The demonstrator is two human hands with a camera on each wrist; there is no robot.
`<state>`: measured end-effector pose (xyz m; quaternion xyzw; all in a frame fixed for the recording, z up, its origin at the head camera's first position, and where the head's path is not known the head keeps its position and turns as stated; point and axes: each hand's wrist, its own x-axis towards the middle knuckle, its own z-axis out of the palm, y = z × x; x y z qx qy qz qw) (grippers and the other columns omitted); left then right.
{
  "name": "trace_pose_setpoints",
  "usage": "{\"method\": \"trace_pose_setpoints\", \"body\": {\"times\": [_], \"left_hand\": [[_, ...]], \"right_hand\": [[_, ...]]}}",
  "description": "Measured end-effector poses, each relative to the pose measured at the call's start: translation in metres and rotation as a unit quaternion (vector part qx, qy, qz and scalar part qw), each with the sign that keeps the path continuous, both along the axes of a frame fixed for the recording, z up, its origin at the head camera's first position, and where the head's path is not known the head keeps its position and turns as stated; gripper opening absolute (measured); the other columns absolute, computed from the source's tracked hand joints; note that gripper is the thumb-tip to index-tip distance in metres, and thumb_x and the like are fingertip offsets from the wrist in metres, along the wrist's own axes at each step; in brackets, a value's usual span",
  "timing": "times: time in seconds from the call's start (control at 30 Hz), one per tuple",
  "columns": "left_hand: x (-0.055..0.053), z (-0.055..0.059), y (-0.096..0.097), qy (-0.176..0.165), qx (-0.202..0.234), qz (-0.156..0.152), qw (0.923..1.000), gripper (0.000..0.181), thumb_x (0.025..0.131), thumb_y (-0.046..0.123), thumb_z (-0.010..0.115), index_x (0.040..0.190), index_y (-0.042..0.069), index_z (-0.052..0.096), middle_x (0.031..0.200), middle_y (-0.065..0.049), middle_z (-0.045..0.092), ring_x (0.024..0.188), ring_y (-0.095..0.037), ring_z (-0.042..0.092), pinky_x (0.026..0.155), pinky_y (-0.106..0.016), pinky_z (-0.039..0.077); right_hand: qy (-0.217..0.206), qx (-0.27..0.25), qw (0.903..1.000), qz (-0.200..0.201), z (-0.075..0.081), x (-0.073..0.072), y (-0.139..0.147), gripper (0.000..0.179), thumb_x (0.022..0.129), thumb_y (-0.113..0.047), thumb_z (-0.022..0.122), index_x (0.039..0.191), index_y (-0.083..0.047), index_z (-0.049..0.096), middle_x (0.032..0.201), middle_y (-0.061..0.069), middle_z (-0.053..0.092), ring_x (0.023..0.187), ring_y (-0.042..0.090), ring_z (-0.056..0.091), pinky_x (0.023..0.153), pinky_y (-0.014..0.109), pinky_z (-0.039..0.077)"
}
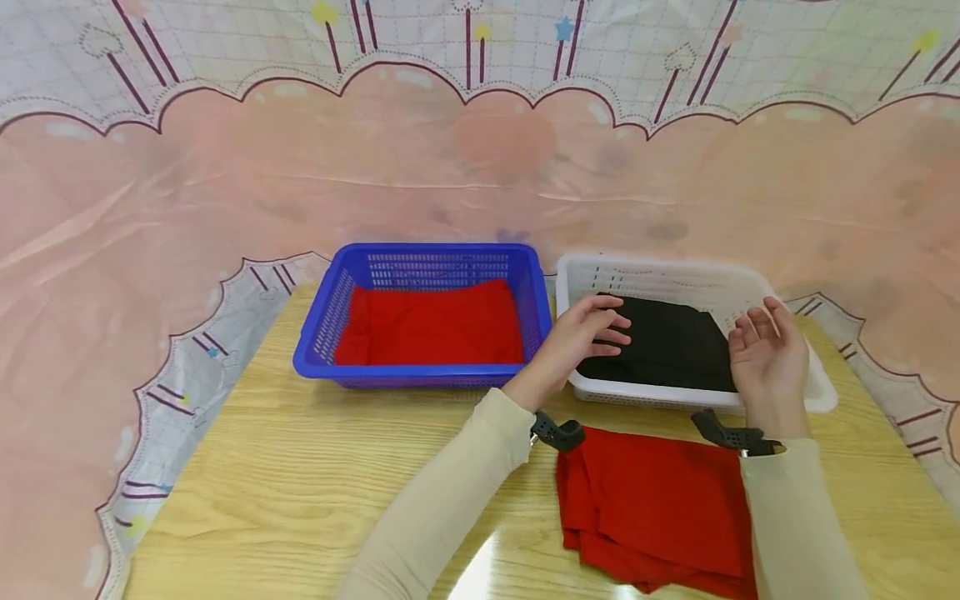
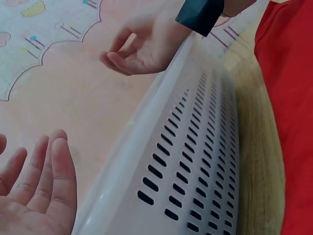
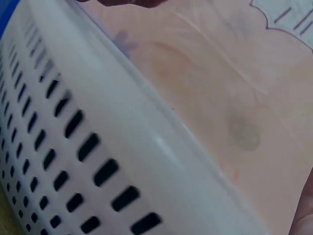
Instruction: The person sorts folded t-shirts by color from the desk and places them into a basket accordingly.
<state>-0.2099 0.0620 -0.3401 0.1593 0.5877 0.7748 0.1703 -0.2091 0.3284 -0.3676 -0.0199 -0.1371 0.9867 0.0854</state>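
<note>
Black folded cloth [image 1: 667, 342] lies inside the white plastic basket [image 1: 660, 396]. My left hand [image 1: 581, 337] hovers at the basket's left end, fingers loosely bent, holding nothing. Over the right end is my right hand [image 1: 771, 358], palm turned inward, with nothing in its grasp. In the left wrist view both hands, the left hand [image 2: 41, 191] and the right hand [image 2: 144, 49], show above the basket's slotted side [image 2: 186, 161]. The right wrist view catches only part of the right hand [image 3: 304, 213]. A folded red cloth [image 1: 667, 508] lies on the table in front of the basket.
To the left stands a blue basket [image 1: 427, 372] holding red cloth [image 1: 438, 325]. Both baskets sit at the back of the wooden table [image 1: 300, 475], against a patterned curtain [image 1: 420, 175]. A black camera band is on each wrist.
</note>
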Motion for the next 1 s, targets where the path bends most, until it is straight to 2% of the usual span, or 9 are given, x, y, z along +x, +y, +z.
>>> {"method": "trace_pose_setpoints", "body": {"times": [0.13, 0.3, 0.47, 0.57, 0.73, 0.9, 1.0], "left_hand": [[0.008, 0.001, -0.001, -0.009, -0.008, 0.012, 0.9999, 0.032, 0.095, 0.023, 0.043, 0.123, 0.008, 0.046, 0.109, -0.015, 0.057, 0.095, -0.031, 0.058, 0.079, -0.038, 0.049], [0.019, 0.002, -0.006, -0.019, -0.009, 0.017, 0.9996, 0.035, 0.096, 0.026, 0.04, 0.125, 0.007, 0.044, 0.113, -0.018, 0.054, 0.097, -0.032, 0.057, 0.081, -0.039, 0.048], [0.023, -0.008, -0.012, -0.022, 0.024, 0.006, 0.9994, 0.034, 0.096, 0.026, 0.041, 0.124, 0.007, 0.045, 0.109, -0.017, 0.057, 0.094, -0.032, 0.059, 0.079, -0.039, 0.049], [0.024, -0.019, -0.016, -0.025, 0.048, -0.017, 0.9984, 0.034, 0.095, 0.028, 0.042, 0.122, 0.009, 0.048, 0.104, -0.016, 0.058, 0.09, -0.031, 0.06, 0.076, -0.039, 0.05], [0.03, -0.034, -0.023, -0.031, 0.069, -0.047, 0.9961, 0.04, 0.092, 0.034, 0.047, 0.119, 0.004, 0.05, 0.098, -0.016, 0.06, 0.084, -0.029, 0.062, 0.072, -0.039, 0.051], [0.037, -0.046, -0.031, -0.02, 0.045, -0.063, 0.9968, 0.047, 0.089, 0.042, 0.048, 0.115, 0.002, 0.053, 0.095, -0.013, 0.061, 0.08, -0.026, 0.063, 0.067, -0.039, 0.052], [0.041, -0.053, -0.035, -0.015, 0.019, -0.071, 0.9972, 0.047, 0.089, 0.044, 0.048, 0.11, 0.003, 0.056, 0.094, -0.013, 0.062, 0.079, -0.026, 0.064, 0.065, -0.039, 0.052]], "right_hand": [[0.023, 0.016, 0.9995, 0.013, 0.001, 0.01, -0.005, 0.013, 0.091, -0.006, 0.048, 0.098, 0.002, 0.055, 0.078, 0.021, 0.059, 0.064, 0.034, 0.056, 0.057, 0.039, 0.047], [0.055, 0.02, 0.9965, 0.06, 0.001, 0.029, -0.006, 0.018, 0.095, -0.008, 0.041, 0.1, 0.002, 0.054, 0.081, 0.021, 0.058, 0.061, 0.032, 0.052, 0.053, 0.037, 0.045], [0.066, 0.018, 0.9928, 0.098, 0.001, 0.047, -0.005, 0.022, 0.097, -0.01, 0.034, 0.101, 0.002, 0.052, 0.082, 0.021, 0.056, 0.059, 0.03, 0.047, 0.049, 0.036, 0.043], [0.067, 0.007, 0.9934, 0.092, 0.0, 0.058, -0.004, 0.023, 0.097, -0.01, 0.032, 0.101, 0.002, 0.052, 0.081, 0.021, 0.056, 0.058, 0.03, 0.045, 0.049, 0.037, 0.041], [0.071, -0.033, 0.9953, 0.057, -0.004, 0.077, -0.002, 0.024, 0.097, -0.012, 0.032, 0.096, 0.003, 0.051, 0.075, 0.023, 0.053, 0.057, 0.03, 0.04, 0.046, 0.038, 0.039], [0.097, -0.045, 0.9925, 0.058, -0.022, 0.097, 0.0, 0.035, 0.099, -0.018, 0.029, 0.096, 0.007, 0.053, 0.077, 0.025, 0.054, 0.057, 0.031, 0.04, 0.04, 0.034, 0.03], [0.104, -0.036, 0.9919, 0.064, -0.036, 0.107, 0.003, 0.039, 0.099, -0.02, 0.026, 0.098, 0.008, 0.053, 0.082, 0.027, 0.056, 0.06, 0.032, 0.044, 0.041, 0.034, 0.033]]}}
